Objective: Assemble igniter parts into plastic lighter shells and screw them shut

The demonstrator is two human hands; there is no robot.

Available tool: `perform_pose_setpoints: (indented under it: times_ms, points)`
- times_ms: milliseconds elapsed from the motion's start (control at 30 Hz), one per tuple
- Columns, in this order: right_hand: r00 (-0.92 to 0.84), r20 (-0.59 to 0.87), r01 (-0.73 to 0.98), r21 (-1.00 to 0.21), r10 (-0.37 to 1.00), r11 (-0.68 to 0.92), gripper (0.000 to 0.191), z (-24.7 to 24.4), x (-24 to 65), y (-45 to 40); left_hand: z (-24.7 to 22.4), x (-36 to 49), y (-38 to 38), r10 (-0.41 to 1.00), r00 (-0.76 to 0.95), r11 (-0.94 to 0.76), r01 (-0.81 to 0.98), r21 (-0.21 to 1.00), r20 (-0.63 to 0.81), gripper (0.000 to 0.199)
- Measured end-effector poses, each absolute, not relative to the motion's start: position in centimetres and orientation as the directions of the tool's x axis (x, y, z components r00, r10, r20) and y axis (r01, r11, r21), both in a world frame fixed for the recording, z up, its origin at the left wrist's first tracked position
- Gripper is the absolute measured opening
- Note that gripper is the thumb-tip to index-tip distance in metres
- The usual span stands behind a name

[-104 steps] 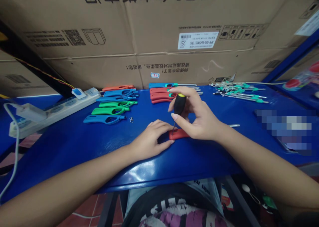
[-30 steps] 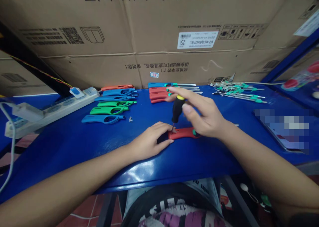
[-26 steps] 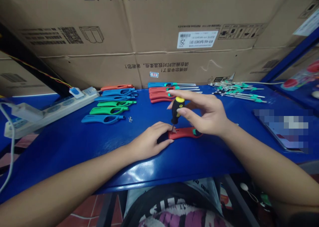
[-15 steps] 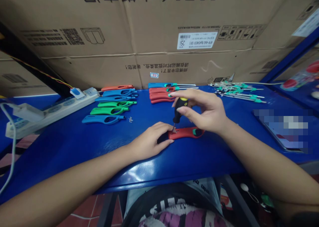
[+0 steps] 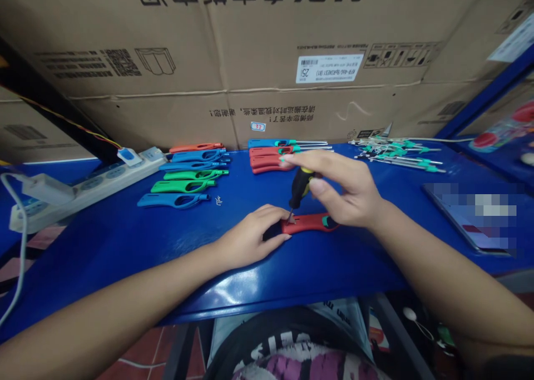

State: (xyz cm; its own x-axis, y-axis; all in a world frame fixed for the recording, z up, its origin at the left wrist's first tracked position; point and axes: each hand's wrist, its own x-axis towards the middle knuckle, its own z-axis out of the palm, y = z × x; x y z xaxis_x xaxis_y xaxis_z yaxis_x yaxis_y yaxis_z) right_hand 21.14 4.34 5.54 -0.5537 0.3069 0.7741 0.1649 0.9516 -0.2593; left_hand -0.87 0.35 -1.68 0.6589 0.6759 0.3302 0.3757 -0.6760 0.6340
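A red lighter (image 5: 308, 223) with a green trigger lies on the blue table. My left hand (image 5: 254, 232) grips its left end between thumb and fingers. In my right hand (image 5: 348, 188) is a black and yellow screwdriver (image 5: 299, 188), held tilted, with its tip down at the left end of the red lighter. A few small screws (image 5: 219, 200) lie to the left, beside a row of blue, green and orange lighter casings (image 5: 175, 200). Behind my right hand several red and blue lighters (image 5: 267, 161) with metal tubes lie stacked.
A pile of metal tubes with green parts (image 5: 400, 149) lies at the back right. The phone (image 5: 467, 218) rests on the right side of the table (image 5: 167, 246). A white power strip (image 5: 104, 177) runs along the left, and a large cardboard box (image 5: 258, 46) stands behind.
My right hand has shifted its fingers around the screwdriver handle, which now leans a little differently. My left hand and the red lighter stay in place.
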Motion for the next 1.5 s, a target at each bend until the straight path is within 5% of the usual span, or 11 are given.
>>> perform_pose_setpoints:
  times_ms: [100, 267, 433, 567, 733, 867, 1033, 1200, 1367, 1500]
  points:
    - [-0.558, 0.742, 0.138, -0.359, 0.372, 0.923, 0.034, 5.57, 21.15, 4.39, -1.69, -0.85, 0.36, 0.677, 0.660, -0.674, 0.377, 0.636, 0.326, 0.020]
    - [-0.490, 0.823, 0.249, -0.183, 0.287, 0.951, 0.030, 5.25, 21.07, 4.61, -1.80, -0.85, 0.36, 0.679, 0.655, -0.673, 0.377, 0.636, 0.331, 0.022]
    - [-0.546, 0.735, 0.180, -0.366, 0.402, 0.913, 0.034, 5.45, 21.07, 4.47, -1.85, -0.84, 0.32, 0.683, 0.655, -0.675, 0.396, 0.623, 0.323, 0.026]
    - [-0.490, 0.822, 0.238, -0.193, 0.289, 0.952, 0.029, 5.68, 21.04, 4.22, -1.94, -0.90, 0.36, 0.678, 0.658, -0.682, 0.396, 0.614, 0.329, 0.026]
    - [-0.528, 0.754, 0.184, -0.348, 0.391, 0.919, 0.036, 5.65, 20.92, 3.76, -2.10, -0.94, 0.40, 0.677, 0.661, -0.682, 0.400, 0.612, 0.323, 0.027]
    - [-0.491, 0.828, 0.277, -0.145, 0.270, 0.950, 0.031, 5.53, 20.99, 3.83, -2.17, -0.93, 0.41, 0.679, 0.652, -0.685, 0.398, 0.610, 0.337, 0.026]
    - [-0.584, 0.737, 0.165, -0.304, 0.341, 0.938, 0.033, 5.76, 20.93, 3.86, -2.06, -0.83, 0.39, 0.684, 0.657, -0.677, 0.410, 0.612, 0.316, 0.027]
    - [-0.516, 0.823, 0.220, -0.140, 0.237, 0.965, 0.024, 5.80, 21.05, 3.89, -2.06, -0.81, 0.38, 0.680, 0.650, -0.686, 0.397, 0.610, 0.341, 0.025]
    - [-0.567, 0.755, 0.125, -0.318, 0.331, 0.940, 0.030, 5.69, 20.89, 4.13, -1.98, -0.79, 0.38, 0.679, 0.649, -0.687, 0.397, 0.609, 0.342, 0.026]
    - [-0.493, 0.830, 0.244, -0.157, 0.262, 0.957, 0.024, 5.54, 20.93, 4.44, -1.95, -0.73, 0.37, 0.673, 0.651, -0.688, 0.379, 0.619, 0.351, 0.026]
